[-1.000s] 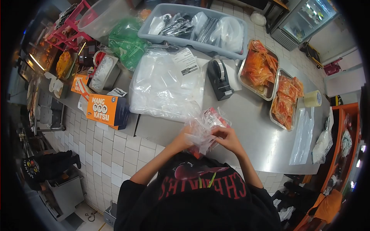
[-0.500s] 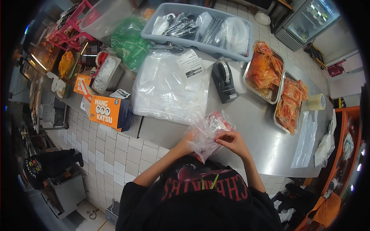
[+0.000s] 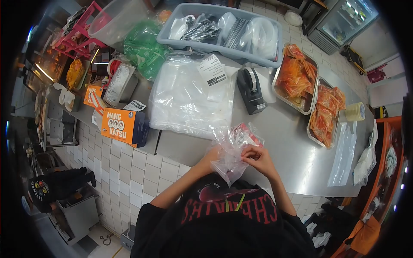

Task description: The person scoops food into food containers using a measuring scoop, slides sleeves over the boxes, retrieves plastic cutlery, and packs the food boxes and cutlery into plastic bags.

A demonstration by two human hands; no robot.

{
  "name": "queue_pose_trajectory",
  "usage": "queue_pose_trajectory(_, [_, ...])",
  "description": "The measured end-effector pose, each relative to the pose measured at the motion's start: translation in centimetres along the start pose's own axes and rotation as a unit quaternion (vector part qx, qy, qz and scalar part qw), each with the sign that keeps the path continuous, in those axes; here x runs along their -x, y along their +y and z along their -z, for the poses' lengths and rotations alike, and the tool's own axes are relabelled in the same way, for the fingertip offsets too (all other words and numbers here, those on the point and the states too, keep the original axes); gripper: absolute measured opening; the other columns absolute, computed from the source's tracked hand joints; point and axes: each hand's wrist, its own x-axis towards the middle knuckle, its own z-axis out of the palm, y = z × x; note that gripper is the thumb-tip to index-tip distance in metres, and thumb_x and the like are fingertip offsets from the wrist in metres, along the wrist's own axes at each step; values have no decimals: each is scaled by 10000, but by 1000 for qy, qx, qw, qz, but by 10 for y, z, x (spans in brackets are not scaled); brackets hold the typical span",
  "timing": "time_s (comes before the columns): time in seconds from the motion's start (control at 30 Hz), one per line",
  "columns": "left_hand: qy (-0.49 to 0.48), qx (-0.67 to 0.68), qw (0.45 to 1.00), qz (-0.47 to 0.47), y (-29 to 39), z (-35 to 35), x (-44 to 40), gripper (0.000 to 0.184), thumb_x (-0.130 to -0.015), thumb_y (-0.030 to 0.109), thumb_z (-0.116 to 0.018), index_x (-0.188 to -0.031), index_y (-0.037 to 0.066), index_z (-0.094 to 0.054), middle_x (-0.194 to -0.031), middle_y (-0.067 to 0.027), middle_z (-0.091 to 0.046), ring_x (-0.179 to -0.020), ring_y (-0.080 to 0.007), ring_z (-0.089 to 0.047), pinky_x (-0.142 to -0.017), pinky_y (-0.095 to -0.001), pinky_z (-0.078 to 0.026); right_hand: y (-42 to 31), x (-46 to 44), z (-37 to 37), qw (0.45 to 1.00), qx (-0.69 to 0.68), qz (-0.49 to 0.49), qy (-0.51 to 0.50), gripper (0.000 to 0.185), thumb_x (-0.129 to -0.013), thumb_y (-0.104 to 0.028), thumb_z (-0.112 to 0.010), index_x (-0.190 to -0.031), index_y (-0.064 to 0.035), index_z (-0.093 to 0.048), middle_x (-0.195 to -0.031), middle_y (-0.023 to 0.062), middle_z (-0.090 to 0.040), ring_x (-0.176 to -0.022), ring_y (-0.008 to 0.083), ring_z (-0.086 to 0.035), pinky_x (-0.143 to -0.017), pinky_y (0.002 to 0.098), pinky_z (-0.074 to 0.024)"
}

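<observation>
A clear plastic bag with something red and white inside is held close to my body at the front edge of the steel table. My left hand grips its left side, fingers partly hidden by the crinkled plastic. At its right side, my right hand pinches the film between thumb and fingers. Just beyond lies a stack of clear plastic bags with a printed slip on top. A black tape dispenser stands to the right of the stack.
A blue-grey bin of wrapped cutlery and lids is at the back. Two metal trays hold bagged orange food, beside a tape roll. Orange boxes and a green bag are left. Another person is at lower left.
The bag has shifted slightly in my hands, its loose plastic hanging lower toward my body. My right hand stays at its right side, and its fingers have drawn closer together on the film.
</observation>
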Motion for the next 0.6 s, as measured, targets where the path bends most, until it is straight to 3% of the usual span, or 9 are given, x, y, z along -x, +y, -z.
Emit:
queue_pose_trajectory(0.07, [-8,1,999,33,-2,-4,0,329,-709,243,-619,-955,26,-593,-933,-148,-573,-931,-317,-521,-826,-381,-405,5,1,-4,1000,-17,7,14,103,-770,-45,-634,-846,21,-614,-856,60,-625,-795,121,-600,-728,235,-469])
queue_pose_trajectory(0.17, [40,49,998,-21,37,6,-3,300,-720,222,-582,-953,34,-600,-911,-162,-573,-952,-309,-513,-862,-388,-374,8,4,-17,995,-4,43,91,68,-784,19,-589,-849,34,-583,-800,22,-594,-760,91,-566,-694,217,-456])
queue_pose_trajectory(0.23, [26,-376,924,-65,48,9,-4,313,-703,228,-568,-959,53,-611,-1000,-173,-555,-1009,-317,-483,-900,-410,-331,6,5,-26,954,113,140,240,43,-803,31,-546,-842,33,-565,-767,30,-577,-744,100,-565,-664,218,-461])
queue_pose_trajectory(0.27, [24,-376,924,-68,43,8,-6,313,-703,228,-568,-959,53,-611,-1000,-173,-555,-1009,-317,-483,-900,-410,-331,7,4,-24,953,113,139,244,43,-803,31,-546,-842,33,-565,-767,30,-577,-744,100,-565,-664,218,-461])
queue_pose_trajectory(0.33, [149,-324,930,-90,23,8,-7,360,-681,244,-560,-994,70,-602,-1113,-158,-515,-1083,-337,-431,-943,-433,-289,10,2,-20,954,29,99,281,52,-815,25,-523,-849,17,-562,-739,29,-562,-747,111,-566,-628,225,-462])
queue_pose_trajectory(0.37, [146,-323,930,-95,10,20,-14,360,-681,244,-560,-994,70,-602,-1113,-158,-515,-1083,-337,-431,-943,-433,-289,6,0,-8,952,29,100,287,52,-815,25,-523,-849,17,-562,-739,29,-562,-747,111,-566,-628,225,-462])
queue_pose_trajectory(0.43, [24,-273,948,-163,-11,66,-43,422,-678,206,-581,-1072,57,-556,-1198,-146,-459,-1148,-349,-368,-962,-434,-289,-8,-10,26,987,69,-6,142,58,-817,-26,-549,-864,-10,-580,-776,27,-583,-731,110,-563,-594,223,-451])
queue_pose_trajectory(0.5, [57,-316,942,-96,12,118,-77,560,-681,150,-633,-1200,58,-445,-1232,-140,-431,-1208,-330,-320,-1000,-450,-245,-30,-44,53,926,213,173,261,144,-790,-138,-618,-887,-33,-606,-781,58,-628,-710,131,-583,-583,236,-435])
queue_pose_trajectory(0.6, [134,-450,863,-189,29,172,-152,615,-640,76,-660,-1210,68,-432,-1223,-133,-431,-1206,-315,-328,-1013,-426,-256,-46,-109,79,882,277,203,324,196,-774,-200,-644,-798,-7,-619,-650,52,-613,-684,123,-585,-567,227,-414])
